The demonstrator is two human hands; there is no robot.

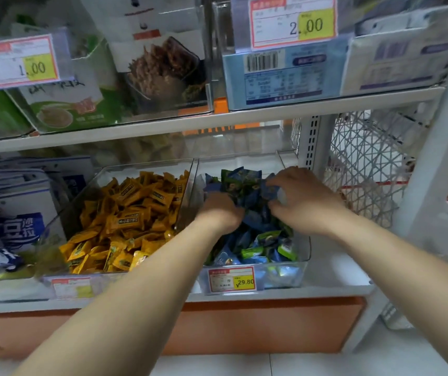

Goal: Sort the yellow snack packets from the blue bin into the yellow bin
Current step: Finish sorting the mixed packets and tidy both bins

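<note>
Blue packets (247,192) fill the blue bin (285,278); the right hand (304,196) pinches some, while the left hand (220,210), at its nine o'clock, digs in, grip hidden.

White metal shelving (217,119) stands on pale floor tiles (312,365)

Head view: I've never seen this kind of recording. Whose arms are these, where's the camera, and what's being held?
No machine here: the camera sits on a person's head, looking down at their own bare arms at a shop shelf. Two clear bins stand side by side on it. The yellow bin, left, holds yellow packets; the blue bin, right, holds blue packets and some green. Both hands are in the blue bin. The right hand curls its fingers round blue packets. The left hand has its fingers buried in the pile, so what it holds is hidden. No yellow packet shows in the blue bin.
</note>
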